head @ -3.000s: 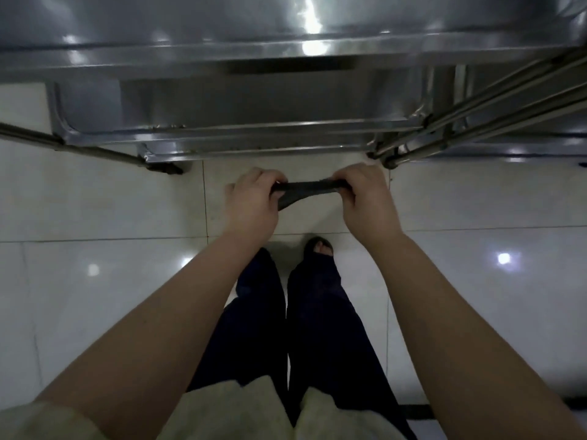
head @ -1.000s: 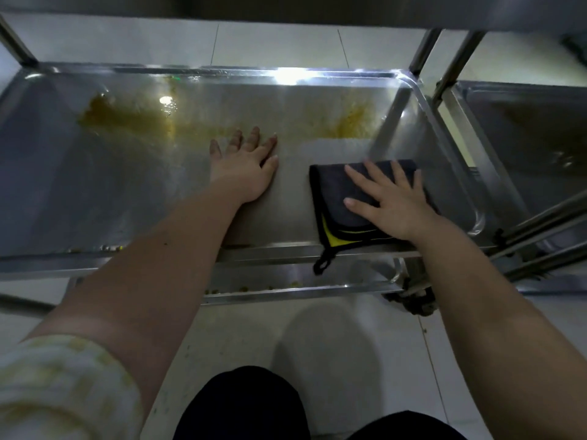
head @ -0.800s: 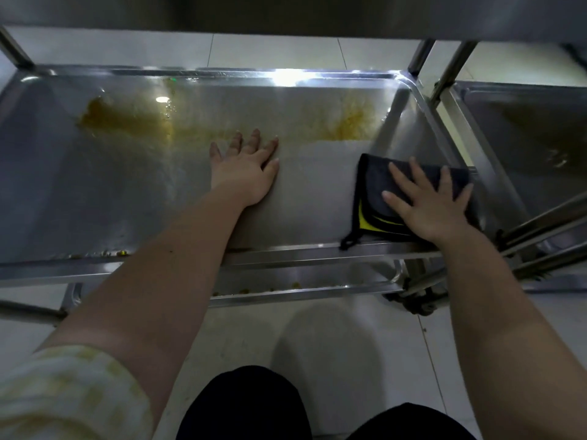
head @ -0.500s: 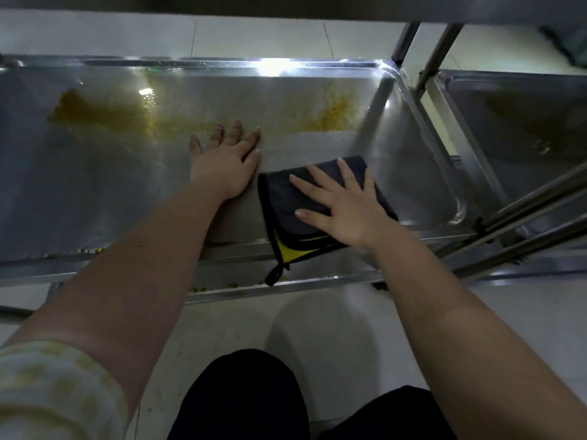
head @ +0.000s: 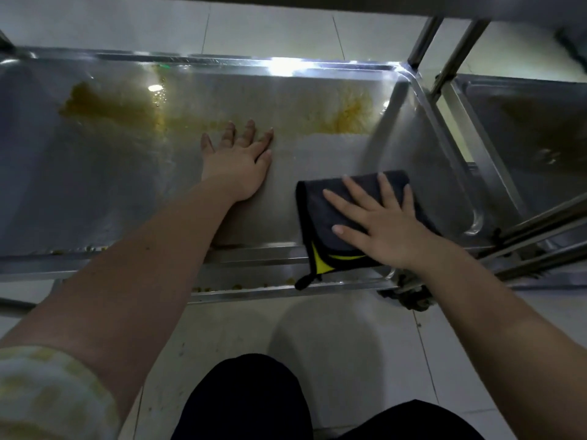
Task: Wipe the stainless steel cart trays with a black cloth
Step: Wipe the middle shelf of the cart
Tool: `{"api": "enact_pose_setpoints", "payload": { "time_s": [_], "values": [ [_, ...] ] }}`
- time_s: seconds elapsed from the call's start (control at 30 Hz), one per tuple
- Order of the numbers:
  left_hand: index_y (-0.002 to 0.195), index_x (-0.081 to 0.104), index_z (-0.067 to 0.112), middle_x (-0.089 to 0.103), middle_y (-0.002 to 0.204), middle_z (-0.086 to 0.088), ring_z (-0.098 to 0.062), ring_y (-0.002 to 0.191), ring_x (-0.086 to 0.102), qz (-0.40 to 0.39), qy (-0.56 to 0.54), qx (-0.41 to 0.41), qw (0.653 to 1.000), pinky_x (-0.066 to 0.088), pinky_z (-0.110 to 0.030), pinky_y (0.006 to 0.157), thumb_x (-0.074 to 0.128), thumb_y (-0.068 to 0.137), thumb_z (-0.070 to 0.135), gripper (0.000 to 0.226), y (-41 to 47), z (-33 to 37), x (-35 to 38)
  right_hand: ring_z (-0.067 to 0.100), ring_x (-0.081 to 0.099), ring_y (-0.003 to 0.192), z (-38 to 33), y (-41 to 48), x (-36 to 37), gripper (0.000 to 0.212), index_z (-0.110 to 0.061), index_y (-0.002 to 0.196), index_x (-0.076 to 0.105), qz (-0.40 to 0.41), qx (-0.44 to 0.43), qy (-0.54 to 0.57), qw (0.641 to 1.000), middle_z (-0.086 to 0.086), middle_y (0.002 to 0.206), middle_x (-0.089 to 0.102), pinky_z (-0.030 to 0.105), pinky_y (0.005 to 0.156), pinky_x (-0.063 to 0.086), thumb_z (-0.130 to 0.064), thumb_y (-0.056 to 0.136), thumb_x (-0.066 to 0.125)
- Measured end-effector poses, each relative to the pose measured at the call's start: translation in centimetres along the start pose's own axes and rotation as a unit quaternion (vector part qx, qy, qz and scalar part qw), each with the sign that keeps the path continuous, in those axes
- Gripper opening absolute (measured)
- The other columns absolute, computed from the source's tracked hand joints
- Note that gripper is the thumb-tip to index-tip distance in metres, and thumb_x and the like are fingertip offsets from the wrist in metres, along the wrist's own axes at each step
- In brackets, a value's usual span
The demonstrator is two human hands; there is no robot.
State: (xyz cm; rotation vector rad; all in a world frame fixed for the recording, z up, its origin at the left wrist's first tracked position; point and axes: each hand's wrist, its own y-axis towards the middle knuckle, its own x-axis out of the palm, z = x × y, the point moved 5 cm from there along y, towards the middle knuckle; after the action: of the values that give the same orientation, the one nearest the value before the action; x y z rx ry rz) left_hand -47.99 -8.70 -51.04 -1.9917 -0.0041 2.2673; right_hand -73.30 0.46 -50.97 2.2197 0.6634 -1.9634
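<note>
A stainless steel cart tray (head: 104, 185) spans the view, with yellow-brown stains along its far side. A folded black cloth (head: 320, 217) with yellow trim lies on the tray's near right part and hangs over the front rim. My right hand (head: 381, 227) presses flat on the cloth with fingers spread. My left hand (head: 238, 160) rests flat on the bare tray to the left of the cloth, fingers straight.
A second steel tray (head: 527, 147) sits to the right, beyond the cart's upright posts (head: 441, 58). Slanted steel bars (head: 540, 239) cross at the right. Small crumbs lie on the lower front ledge (head: 247, 285). White tiled floor (head: 317, 328) lies below, with my dark trousers (head: 247, 401).
My right hand has slid the cloth right, then left, then back right across the near part of the tray. My left hand has stayed planted on the tray.
</note>
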Motion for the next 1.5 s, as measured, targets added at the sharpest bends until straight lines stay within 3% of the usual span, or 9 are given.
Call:
{"api": "enact_pose_setpoints", "payload": {
  "time_s": [0.13, 0.27, 0.4, 0.57, 0.77, 0.9, 1.1, 1.3, 1.5],
  "values": [
    [0.154, 0.006, 0.044, -0.002, 0.165, 0.007, -0.026, 0.151, 0.000, 0.003, 0.000, 0.002, 1.000, -0.002, -0.062, 0.116, 0.015, 0.104, 0.048, 0.051, -0.1, 0.1, -0.1, 0.033, -0.025, 0.145, -2.0, 4.6, -0.8, 0.057, -0.075, 0.131, -0.016, 0.001, -0.039, -0.004, 0.999, -0.032, 0.151, -0.024, 0.060, 0.106, -0.025, -0.085, 0.079, 0.006],
    [0.154, 0.006, 0.045, 0.000, 0.165, 0.009, -0.025, 0.151, 0.001, 0.015, -0.004, 0.004, 1.000, -0.002, -0.062, 0.115, 0.015, 0.104, 0.049, 0.051, 0.3, 0.0, 0.3, 0.039, -0.014, 0.147, -0.3, 12.3, -2.5, 0.057, -0.067, 0.141, -0.006, 0.032, 0.045, -0.018, 0.998, -0.021, 0.161, -0.009, 0.069, 0.108, -0.015, -0.078, 0.088, 0.013],
    [0.152, 0.001, 0.049, 0.000, 0.165, 0.011, -0.022, 0.151, 0.000, 0.032, -0.018, 0.003, 0.999, -0.004, -0.060, 0.115, 0.016, 0.103, 0.050, 0.052, 0.7, -0.6, 1.0, 0.040, -0.018, 0.146, -0.4, 17.5, -3.2, 0.062, -0.061, 0.145, -0.005, 0.002, 0.107, 0.009, 0.994, -0.016, 0.162, -0.011, 0.072, 0.105, -0.017, -0.077, 0.089, 0.016],
    [0.154, 0.002, 0.043, -0.002, 0.165, 0.011, -0.021, 0.151, 0.000, 0.034, -0.009, -0.012, 0.999, -0.003, -0.061, 0.115, 0.015, 0.103, 0.049, 0.053, 0.8, -0.3, 1.1, 0.041, -0.016, 0.146, -1.7, 11.3, -2.6, 0.060, -0.058, 0.147, -0.001, 0.023, 0.061, 0.008, 0.998, -0.017, 0.163, -0.008, 0.068, 0.109, -0.015, -0.073, 0.091, 0.016],
    [0.155, 0.002, 0.039, -0.004, 0.165, 0.007, -0.025, 0.151, -0.001, 0.025, 0.007, -0.004, 1.000, -0.004, -0.063, 0.114, 0.013, 0.103, 0.048, 0.054, 0.7, -0.1, 0.9, 0.032, -0.028, 0.144, -2.4, 2.3, 0.0, 0.061, -0.068, 0.134, -0.023, 0.012, -0.025, -0.018, 0.999, -0.030, 0.146, -0.036, 0.055, 0.105, -0.029, -0.082, 0.078, -0.005],
    [0.156, 0.001, 0.034, -0.004, 0.165, 0.003, -0.027, 0.151, -0.003, 0.028, 0.028, 0.006, 0.999, -0.006, -0.063, 0.115, 0.012, 0.103, 0.047, 0.056, 0.8, 0.1, 1.0, 0.038, -0.016, 0.147, -0.6, 10.5, -2.0, 0.059, -0.062, 0.142, -0.013, 0.032, 0.047, -0.031, 0.998, -0.020, 0.159, -0.019, 0.066, 0.109, -0.017, -0.074, 0.087, 0.006],
    [0.156, -0.003, 0.035, -0.006, 0.165, 0.004, -0.023, 0.151, -0.005, 0.026, 0.019, 0.001, 0.999, -0.009, -0.061, 0.115, 0.011, 0.103, 0.047, 0.056, 1.0, -0.4, 1.2, 0.042, -0.016, 0.146, -0.2, 20.4, -3.5, 0.060, -0.056, 0.148, -0.005, 0.042, 0.118, 0.002, 0.992, -0.013, 0.163, -0.010, 0.073, 0.106, -0.016, -0.072, 0.093, 0.014],
    [0.156, 0.000, 0.034, -0.006, 0.165, 0.005, -0.023, 0.151, -0.006, 0.024, 0.002, 0.001, 1.000, -0.009, -0.059, 0.116, 0.012, 0.104, 0.045, 0.054, 0.8, -0.3, 0.9, 0.040, -0.016, 0.147, -0.7, 14.5, -2.5, 0.059, -0.063, 0.143, -0.010, 0.020, 0.061, -0.019, 0.998, -0.017, 0.162, -0.012, 0.070, 0.108, -0.015, -0.075, 0.088, 0.008],
    [0.155, 0.001, 0.039, -0.005, 0.165, 0.005, -0.025, 0.151, -0.005, 0.028, 0.004, -0.005, 1.000, -0.008, -0.063, 0.115, 0.011, 0.103, 0.047, 0.054, 0.8, -0.1, 0.8, 0.038, -0.024, 0.144, -3.4, 4.9, 0.4, 0.062, -0.067, 0.135, -0.024, 0.029, 0.006, -0.038, 0.999, -0.022, 0.153, -0.030, 0.064, 0.104, -0.024, -0.083, 0.076, -0.010]
  ]
}}
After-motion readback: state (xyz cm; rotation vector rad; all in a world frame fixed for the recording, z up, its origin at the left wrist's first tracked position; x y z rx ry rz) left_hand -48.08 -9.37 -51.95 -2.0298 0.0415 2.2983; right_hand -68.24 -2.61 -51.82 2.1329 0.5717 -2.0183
